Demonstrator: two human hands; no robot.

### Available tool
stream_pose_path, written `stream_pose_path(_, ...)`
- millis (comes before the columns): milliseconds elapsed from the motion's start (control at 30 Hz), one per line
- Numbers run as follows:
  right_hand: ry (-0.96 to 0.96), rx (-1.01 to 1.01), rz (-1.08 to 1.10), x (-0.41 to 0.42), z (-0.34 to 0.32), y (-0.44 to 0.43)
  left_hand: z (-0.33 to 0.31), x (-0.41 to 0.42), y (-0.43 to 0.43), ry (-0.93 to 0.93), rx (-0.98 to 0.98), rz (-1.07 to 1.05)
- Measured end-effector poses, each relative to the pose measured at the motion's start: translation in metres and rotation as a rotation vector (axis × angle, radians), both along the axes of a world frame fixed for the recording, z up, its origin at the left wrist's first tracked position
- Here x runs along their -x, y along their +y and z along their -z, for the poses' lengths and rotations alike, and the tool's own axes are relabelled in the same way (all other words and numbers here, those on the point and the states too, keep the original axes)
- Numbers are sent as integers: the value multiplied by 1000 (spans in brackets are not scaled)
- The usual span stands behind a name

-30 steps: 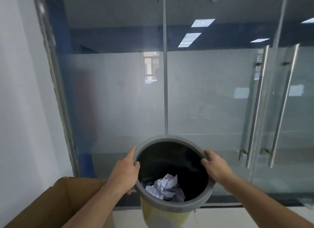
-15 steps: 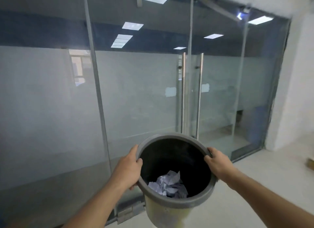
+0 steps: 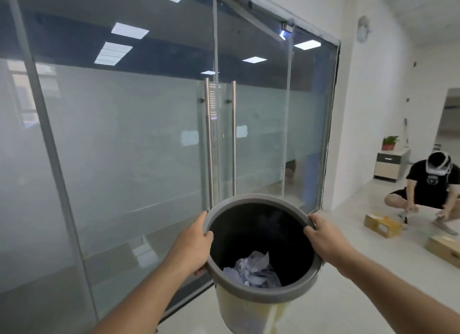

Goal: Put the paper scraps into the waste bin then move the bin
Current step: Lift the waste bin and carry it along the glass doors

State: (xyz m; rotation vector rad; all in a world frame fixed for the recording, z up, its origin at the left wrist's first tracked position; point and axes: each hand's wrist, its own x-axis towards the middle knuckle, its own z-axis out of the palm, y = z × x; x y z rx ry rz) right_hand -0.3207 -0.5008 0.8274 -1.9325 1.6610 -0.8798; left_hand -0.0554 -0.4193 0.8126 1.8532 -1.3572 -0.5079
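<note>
Swung rightward since the earlier frame, the view now takes in a crouching person (image 3: 420, 184) by boxes (image 3: 382, 225). Left hand (image 3: 191, 246) and right hand (image 3: 324, 239) clamp the bin (image 3: 251, 296) rim, aloft before glass doors (image 3: 219, 139); scraps (image 3: 251, 271) lie inside.

Even, bright indoor lighting; ceiling panels (image 3: 113, 52) reflect as glare in the glass wall (image 3: 124, 146); wide-angle distortion bends edges.

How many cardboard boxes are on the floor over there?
2: one box lies in front of the crouching person, the other box sits nearer, cut off by the right edge. More may lie out of view.
</note>
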Motion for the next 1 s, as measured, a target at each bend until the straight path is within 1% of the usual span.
stream_pose_path(267,-88,-23,-78,24,5,-67,-10,30,-54,-34,11,-14)
stream_pose_path(467,-131,-60,-92,29,8,-125,-9,39,-114,-39,-26,-16)
stream_pose_path(600,-121,-68,-55,24,13,-171,-6,33,-167,-57,-34,-16)
stream_pose_path(767,-100,-88,-6,14,20,-231,1,20,-235,-56,-26,35)
stream_pose_path(867,-79,-77,10,5,13,-268,-4,9,-278,-54,-33,56)
stream_pose_path(1000,-62,-25,49,-7,7,-318,-7,-4,-338,-52,5,75)
